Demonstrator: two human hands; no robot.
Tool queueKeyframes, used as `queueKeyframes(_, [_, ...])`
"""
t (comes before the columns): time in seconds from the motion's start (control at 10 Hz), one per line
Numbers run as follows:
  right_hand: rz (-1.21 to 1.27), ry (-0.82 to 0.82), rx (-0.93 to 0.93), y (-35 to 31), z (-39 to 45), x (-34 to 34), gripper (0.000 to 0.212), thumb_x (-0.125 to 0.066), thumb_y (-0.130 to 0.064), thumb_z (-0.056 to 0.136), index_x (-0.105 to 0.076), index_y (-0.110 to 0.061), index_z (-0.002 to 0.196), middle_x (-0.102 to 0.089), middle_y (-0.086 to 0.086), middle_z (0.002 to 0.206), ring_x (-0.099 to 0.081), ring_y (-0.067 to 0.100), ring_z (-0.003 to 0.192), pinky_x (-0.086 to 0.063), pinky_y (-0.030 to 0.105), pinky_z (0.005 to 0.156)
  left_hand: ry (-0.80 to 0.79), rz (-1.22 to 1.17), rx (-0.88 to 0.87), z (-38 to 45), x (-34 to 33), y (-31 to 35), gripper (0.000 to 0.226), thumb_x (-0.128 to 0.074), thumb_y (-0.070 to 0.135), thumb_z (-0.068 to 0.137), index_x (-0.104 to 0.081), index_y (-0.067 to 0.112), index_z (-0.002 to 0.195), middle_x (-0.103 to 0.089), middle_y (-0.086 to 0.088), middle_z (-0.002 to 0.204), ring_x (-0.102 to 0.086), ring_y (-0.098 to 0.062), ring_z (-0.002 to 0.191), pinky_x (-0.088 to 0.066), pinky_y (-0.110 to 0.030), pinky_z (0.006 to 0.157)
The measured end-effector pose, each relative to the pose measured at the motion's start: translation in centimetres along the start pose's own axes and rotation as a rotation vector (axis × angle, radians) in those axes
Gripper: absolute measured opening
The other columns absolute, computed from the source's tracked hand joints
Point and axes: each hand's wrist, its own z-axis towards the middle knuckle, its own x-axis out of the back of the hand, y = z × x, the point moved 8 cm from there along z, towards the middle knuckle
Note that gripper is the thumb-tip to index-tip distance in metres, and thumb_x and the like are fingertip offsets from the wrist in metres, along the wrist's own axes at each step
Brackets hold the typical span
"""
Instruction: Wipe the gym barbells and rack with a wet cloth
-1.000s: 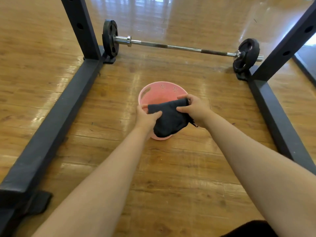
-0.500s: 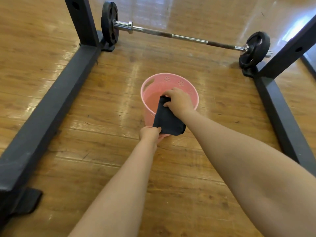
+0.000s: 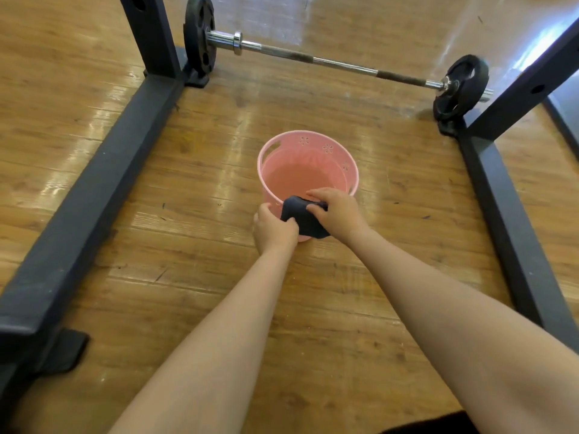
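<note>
Both hands hold a dark cloth (image 3: 303, 219) bunched up over the near rim of a pink bucket (image 3: 351, 170) that stands on the wooden floor (image 3: 194, 261) between the two base beams of a black rack. The left hand (image 3: 273, 230) grips the cloth's near left end with curled fingers, its knuckles close against the bucket's outer wall, and the right hand (image 3: 338, 213) closes over the cloth's right side, fingers wrapped across the top of the wad. The bucket holds water, has a slot handle cut near its left rim and small flower-shaped cut-outs along its far wall. The left base beam (image 3: 94, 195) runs from the near left corner up to a black upright (image 3: 150, 32), with a flat foot plate (image 3: 67, 350) at its near end; the right base beam (image 3: 501, 214) runs along the right side to a slanted upright (image 3: 529, 86). Well beyond the bucket a barbell (image 3: 332, 64) lies low across the far end of the rack, a black plate (image 3: 199, 34) on its left end just beside the left upright and a black plate (image 3: 462, 86) on its right end just beside the right upright. The open floor between bucket and barbell shines with reflected light.
</note>
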Motion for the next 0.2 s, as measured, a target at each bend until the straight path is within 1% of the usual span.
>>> queueKeyframes(0.1, [0.254, -0.011, -0.186, -0.2, -1.0, 1.1, 0.035, -0.050, -0.023, 0.098, -0.056, -0.015, 0.131, -0.055, 0.000, 0.135, -0.048, 0.017, 0.124, -0.034, 0.023, 0.096, -0.059, -0.006, 0.021, -1.2, 0.6, 2.1, 0.036, -0.053, 0.015, 0.090, -0.049, 0.012, 0.125, -0.051, -0.006, 0.129, -0.052, -0.024, 0.112, -0.042, -0.028, 0.080])
queueKeyframes(0.2, [0.393, 0.032, -0.248, -0.9, -2.0, 2.5, 0.035, -0.046, -0.022, 0.100, -0.056, -0.012, 0.131, -0.054, 0.001, 0.136, -0.046, 0.017, 0.127, -0.030, 0.019, 0.092, -0.057, 0.017, -0.002, -2.5, 1.4, 4.1, 0.040, -0.049, 0.020, 0.093, -0.046, 0.012, 0.132, -0.052, -0.006, 0.132, -0.050, -0.026, 0.118, -0.042, -0.030, 0.091])
